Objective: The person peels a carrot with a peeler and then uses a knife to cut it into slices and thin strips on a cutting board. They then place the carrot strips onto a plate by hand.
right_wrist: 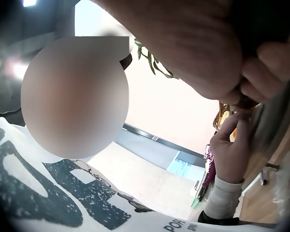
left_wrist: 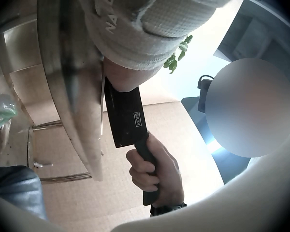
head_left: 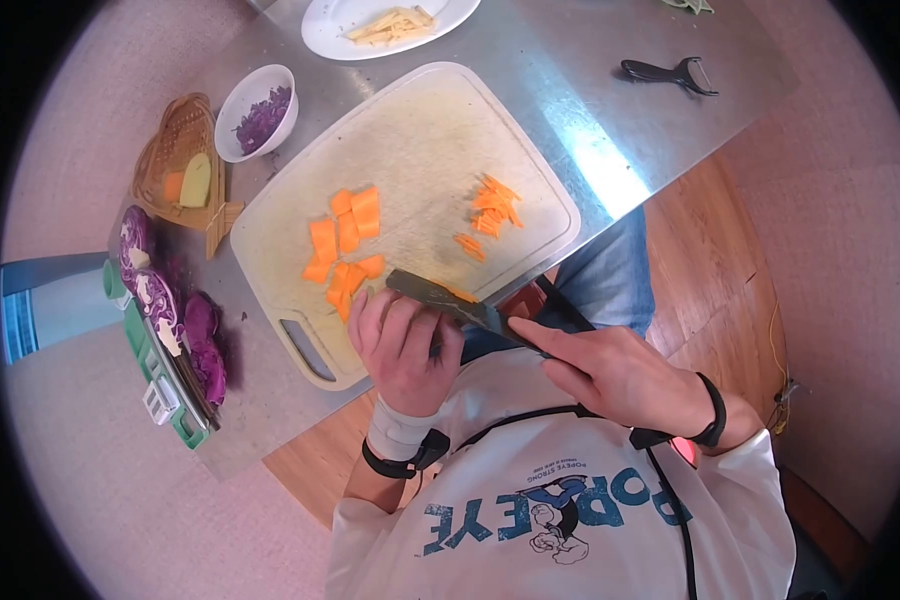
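The right hand [head_left: 635,385] grips the dark handle of a broad knife [head_left: 435,297], its index finger stretched toward the blade. In the left wrist view, the same hand [left_wrist: 159,174] has its fingers wrapped round the handle. Bent fingers of the left hand [head_left: 405,345] lie against the blade at the board's near edge, on a carrot piece mostly hidden by hand and blade. A thin orange strip of carrot [head_left: 458,291] shows along the blade. Carrot chunks [head_left: 365,212] lie on the cutting board [head_left: 420,120] beyond the left hand; cut carrot strips [head_left: 493,205] lie at the right.
A white bowl [head_left: 232,128] of shredded purple cabbage and a wicker basket [head_left: 175,135] stand left of the board. Cabbage pieces [head_left: 205,345] lie by a green slicer [head_left: 140,345]. Beyond the board is a plate [head_left: 325,35] with pale strips; a peeler [head_left: 660,72] lies right.
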`<state>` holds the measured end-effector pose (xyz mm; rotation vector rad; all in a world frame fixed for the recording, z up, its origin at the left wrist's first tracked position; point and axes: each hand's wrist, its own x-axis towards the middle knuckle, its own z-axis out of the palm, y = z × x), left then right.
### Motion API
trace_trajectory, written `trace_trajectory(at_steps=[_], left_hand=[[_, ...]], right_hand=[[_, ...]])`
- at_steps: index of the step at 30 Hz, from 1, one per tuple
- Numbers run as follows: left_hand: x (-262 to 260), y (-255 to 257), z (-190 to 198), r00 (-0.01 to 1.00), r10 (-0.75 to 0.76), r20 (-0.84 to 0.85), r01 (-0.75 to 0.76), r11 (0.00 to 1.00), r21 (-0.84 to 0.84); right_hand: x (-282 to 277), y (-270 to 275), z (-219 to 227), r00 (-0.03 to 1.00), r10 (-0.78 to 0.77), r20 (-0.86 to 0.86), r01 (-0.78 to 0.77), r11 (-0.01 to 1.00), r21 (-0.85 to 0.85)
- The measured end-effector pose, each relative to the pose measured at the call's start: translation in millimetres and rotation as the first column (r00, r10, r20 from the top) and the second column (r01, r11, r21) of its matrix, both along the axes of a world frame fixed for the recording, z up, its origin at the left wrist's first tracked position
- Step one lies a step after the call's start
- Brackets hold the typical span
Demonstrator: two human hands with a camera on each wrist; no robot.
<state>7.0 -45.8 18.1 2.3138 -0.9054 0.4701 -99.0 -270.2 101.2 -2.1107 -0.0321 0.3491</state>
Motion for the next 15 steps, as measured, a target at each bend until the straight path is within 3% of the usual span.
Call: trace_trajectory(at_steps=[10,15], left_hand=[[1.2,-1.7,2.7,1.0,0.002,-0.007,-0.002,1.0,-0.017],[-0.2,-2.5,7.4,0.999,-0.007,-0.045,0.006,1.0,-0.013]], right_hand=[[10.2,14.8,-4.7,1.0,-0.025,-0.001,0.025,0.998,-0.052],[7.9,12.1,-17.2,0.987,-0.145,0.062,0.138,0.985,0.1]])
